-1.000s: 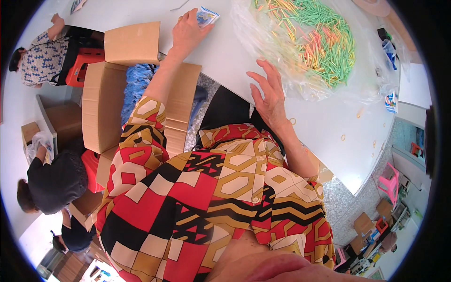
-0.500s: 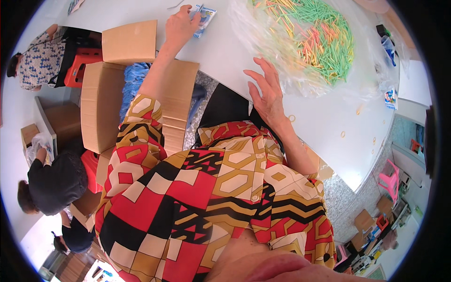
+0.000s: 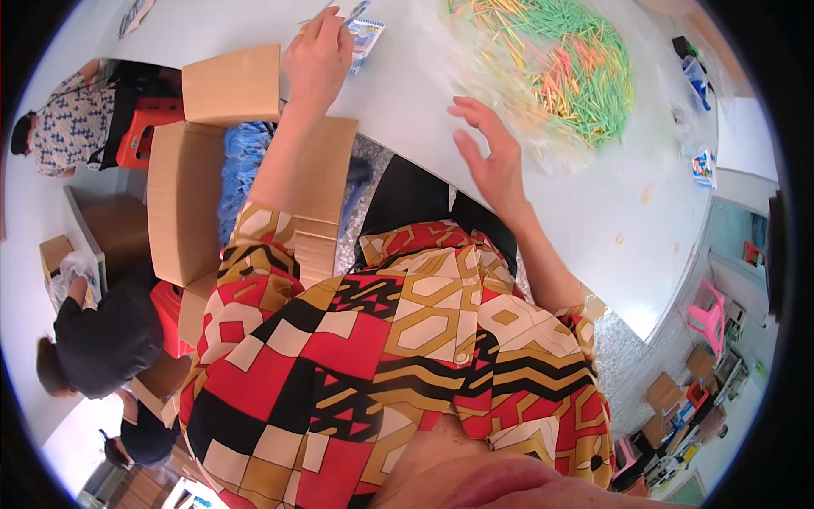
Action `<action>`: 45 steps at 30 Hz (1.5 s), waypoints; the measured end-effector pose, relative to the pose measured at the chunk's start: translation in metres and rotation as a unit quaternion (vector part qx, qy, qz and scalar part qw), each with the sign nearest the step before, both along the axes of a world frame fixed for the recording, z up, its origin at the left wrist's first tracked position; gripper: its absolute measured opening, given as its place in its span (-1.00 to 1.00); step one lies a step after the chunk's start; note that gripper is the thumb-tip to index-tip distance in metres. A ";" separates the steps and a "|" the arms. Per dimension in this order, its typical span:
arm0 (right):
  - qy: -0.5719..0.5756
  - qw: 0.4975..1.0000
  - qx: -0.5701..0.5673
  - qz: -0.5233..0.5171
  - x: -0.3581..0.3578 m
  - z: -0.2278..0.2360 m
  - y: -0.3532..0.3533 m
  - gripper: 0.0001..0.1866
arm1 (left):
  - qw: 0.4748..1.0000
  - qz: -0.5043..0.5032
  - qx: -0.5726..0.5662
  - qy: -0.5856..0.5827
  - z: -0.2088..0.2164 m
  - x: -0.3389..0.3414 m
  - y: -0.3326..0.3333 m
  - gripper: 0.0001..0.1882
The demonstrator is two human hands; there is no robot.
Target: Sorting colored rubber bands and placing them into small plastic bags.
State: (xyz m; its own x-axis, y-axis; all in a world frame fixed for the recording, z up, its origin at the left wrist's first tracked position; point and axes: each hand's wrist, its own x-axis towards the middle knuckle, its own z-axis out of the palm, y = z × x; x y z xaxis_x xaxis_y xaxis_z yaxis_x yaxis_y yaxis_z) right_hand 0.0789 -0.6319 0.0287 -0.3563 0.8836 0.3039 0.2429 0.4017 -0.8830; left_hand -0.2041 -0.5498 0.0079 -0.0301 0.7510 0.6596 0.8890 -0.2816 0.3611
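Observation:
My left hand (image 3: 320, 64) is over the far left of the table, fingers bent and close together. A thin grey strip shows by its fingertips, which are hidden, so I cannot tell if it is held. Just right of this hand, a small blue-and-white packet (image 3: 365, 38) lies on the table with a narrow bluish thing at its top. My right hand (image 3: 496, 161) hangs open over the near table edge, thumb and fingers apart, with nothing in it. Beyond it, green, yellow and pinkish thin sticks (image 3: 585, 76) are heaped on a clear plastic sheet (image 3: 483, 64).
An open cardboard box (image 3: 174, 204) holding blue packets (image 3: 242, 170) stands left, under my left forearm. Another blue-and-white packet (image 3: 704, 168) and faint yellowish rings (image 3: 619, 240) lie on the white table (image 3: 593, 212) at right. Several people sit on the left near red stools (image 3: 140, 140).
My left hand has come off the packet and shifted left toward the thin grey strip. The packet stays on the table. My right hand has moved slightly right and down, still open.

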 end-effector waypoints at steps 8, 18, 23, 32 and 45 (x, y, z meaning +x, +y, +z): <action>0.210 0.909 -0.338 0.128 0.013 0.038 0.039 -0.56 | 0.958 -0.163 0.143 0.187 0.056 0.100 -0.057 -0.81; -0.077 0.996 -0.037 0.035 0.069 0.029 0.044 -0.81 | 0.963 -0.261 -0.014 -0.068 0.057 0.138 -0.068 -0.54; -0.066 0.987 -0.011 0.145 0.077 0.046 0.039 -0.81 | 0.786 -0.394 -0.399 -0.262 0.052 0.136 -0.056 -0.45; -0.047 0.980 -0.131 0.140 0.098 0.042 0.035 -0.83 | 0.487 -0.434 -0.532 -0.540 0.038 0.184 -0.089 -0.58; -0.085 0.993 -0.078 0.040 0.103 0.038 0.029 -0.88 | 0.542 -0.327 -0.486 -0.603 0.030 0.196 -0.097 -0.67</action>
State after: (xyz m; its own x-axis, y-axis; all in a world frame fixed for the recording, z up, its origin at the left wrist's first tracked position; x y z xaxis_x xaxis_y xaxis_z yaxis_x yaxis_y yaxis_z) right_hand 0.1815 -0.6031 0.0666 -0.4611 0.8822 0.0952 0.3674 0.2875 -0.8845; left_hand -0.0082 -0.6469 0.0383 0.4820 0.8368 -0.2598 -0.3329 0.4491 0.8291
